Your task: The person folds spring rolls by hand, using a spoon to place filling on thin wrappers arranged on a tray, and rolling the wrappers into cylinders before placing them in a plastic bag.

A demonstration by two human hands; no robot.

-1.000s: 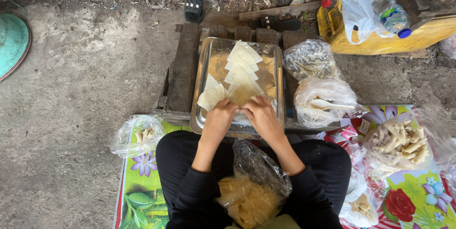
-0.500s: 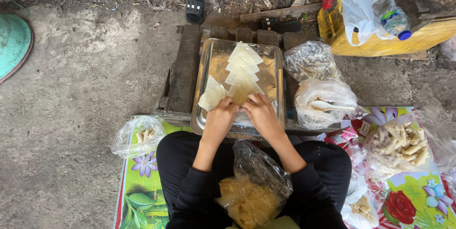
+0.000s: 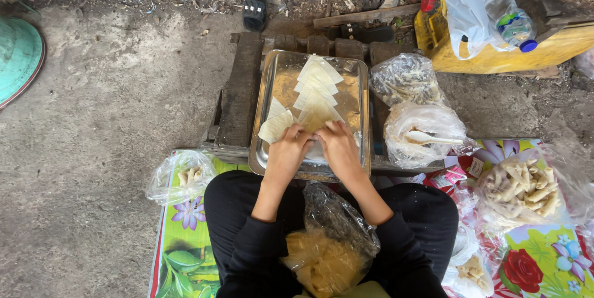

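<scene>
Wrappers point(image 3: 317, 97) lie as before in the tray point(image 3: 362, 125); left hand point(image 3: 288, 153) and right hand point(image 3: 337, 146) still pinch the nearest one.

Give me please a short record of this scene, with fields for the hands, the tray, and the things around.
left hand: on a pale triangular wrapper at the tray's near end
right hand: beside the left, fingers on the wrapper row
tray: metal, rectangular, on dark wooden planks
lap: clear bag of yellow pieces
right of tray: two plastic bags, the nearer one holding a white spoon
mat: flowered, with a bag of finished rolls
</scene>
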